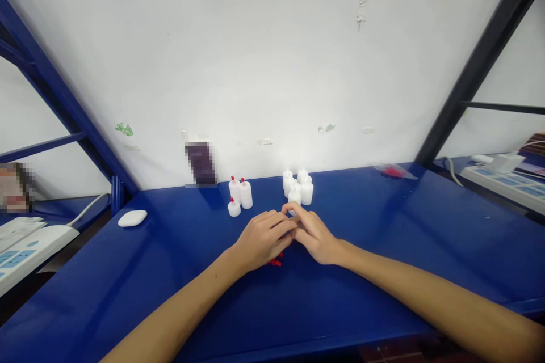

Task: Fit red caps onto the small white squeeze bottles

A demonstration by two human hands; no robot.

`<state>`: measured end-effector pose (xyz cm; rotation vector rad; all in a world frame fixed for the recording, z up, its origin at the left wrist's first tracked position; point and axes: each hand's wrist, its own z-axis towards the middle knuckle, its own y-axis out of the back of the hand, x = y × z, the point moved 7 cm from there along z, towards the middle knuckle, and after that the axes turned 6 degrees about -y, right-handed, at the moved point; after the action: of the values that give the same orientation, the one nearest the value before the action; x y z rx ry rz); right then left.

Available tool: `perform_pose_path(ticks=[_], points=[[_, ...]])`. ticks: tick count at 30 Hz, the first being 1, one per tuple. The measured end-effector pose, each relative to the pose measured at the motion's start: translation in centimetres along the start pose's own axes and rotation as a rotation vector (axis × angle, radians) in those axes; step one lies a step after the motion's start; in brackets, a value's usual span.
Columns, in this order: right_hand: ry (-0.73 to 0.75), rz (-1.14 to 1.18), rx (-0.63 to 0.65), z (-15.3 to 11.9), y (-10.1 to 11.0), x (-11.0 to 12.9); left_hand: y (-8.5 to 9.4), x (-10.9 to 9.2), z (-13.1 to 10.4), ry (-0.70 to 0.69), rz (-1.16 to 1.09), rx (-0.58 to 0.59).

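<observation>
Head view: left hand [267, 236] and right hand [315, 238] meet before white bottles [294, 194]

Over the blue tabletop [340, 306], both hands are together, fingers bent and touching; whether anything is pinched between them cannot be told, since the fingers hide it. Just beyond the right hand, the nearer of the two, stands the cluster of white bottles, upright, long axes vertical, the front one partly hidden by that hand. Red caps [277, 263] lie on the near side, partly covered by the left hand. Farther left, three red-tipped bottles [246, 195] stand upright, apart from the cluster.
</observation>
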<state>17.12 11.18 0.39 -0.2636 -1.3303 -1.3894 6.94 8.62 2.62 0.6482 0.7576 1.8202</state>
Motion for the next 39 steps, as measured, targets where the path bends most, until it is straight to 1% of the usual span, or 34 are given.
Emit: perform_pose_path(ticks=[3, 6, 8, 10, 12, 13, 14, 16, 18, 19, 21, 23, 27, 31, 33, 37, 39], points=[[0.026, -0.015, 0.014, 0.1, -0.2, 0.1, -0.3, 0.0, 0.0, 0.026, -0.031, 0.025], [0.034, -0.006, 0.014, 0.4, -0.4, 0.1, -0.1, 0.4, -0.3, 0.079, -0.06, 0.052], [0.023, -0.009, 0.007, 0.6, -0.4, 0.0, 0.5, 1.0, -0.6, 0.11, -0.061, 0.077], [0.008, -0.02, -0.003, 0.8, -0.4, -0.2, 1.8, 2.1, -1.2, 0.144, -0.034, 0.081], [-0.012, -0.027, -0.009, 0.8, -0.5, -0.4, 3.8, 4.0, -2.1, 0.201, 0.03, 0.03], [-0.026, -0.032, -0.005, 0.8, -0.5, -0.5, 5.1, 5.2, -2.8, 0.26, 0.073, -0.026], [-0.04, -0.04, 0.004, 0.7, -0.6, -0.6, 6.3, 6.7, -3.7, 0.351, 0.118, -0.073], [-0.062, -0.055, 0.028, 0.7, -0.9, -0.8, 8.0, 9.2, -5.5, 0.505, 0.179, -0.131], [-0.071, -0.066, 0.038, 0.6, -1.0, -0.8, 8.7, 11.2, -7.0, 0.615, 0.157, -0.176], [-0.071, -0.07, 0.039, 0.6, -1.0, -0.8, 8.9, 12.0, -7.7, 0.673, 0.117, -0.221], [-0.06, -0.066, 0.049, 0.6, -1.1, -0.6, 8.7, 13.4, -8.9, 0.778, -0.005, -0.317], [-0.036, -0.055, 0.073, 0.6, -1.2, -0.4, 8.1, 14.2, -9.7, 0.845, -0.124, -0.37], [0.004, -0.048, 0.108, 0.3, -1.3, 0.1, 6.9, 14.7, -10.2, 0.872, -0.231, -0.327], [0.0, -0.047, 0.102, 0.2, -1.1, 0.2, 6.8, 14.3, -10.1, 0.856, -0.26, -0.322], [-0.003, -0.044, 0.094, 0.2, -1.1, 0.2, 6.8, 14.1, -9.9, 0.858, -0.275, -0.343], [0.001, -0.044, 0.097, 0.3, -1.2, 0.2, 7.3, 13.7, -9.7, 0.852, -0.28, -0.435], [0.005, -0.051, 0.108, 0.3, -1.3, 0.2, 7.3, 13.5, -9.5, 0.839, -0.267, -0.442]])
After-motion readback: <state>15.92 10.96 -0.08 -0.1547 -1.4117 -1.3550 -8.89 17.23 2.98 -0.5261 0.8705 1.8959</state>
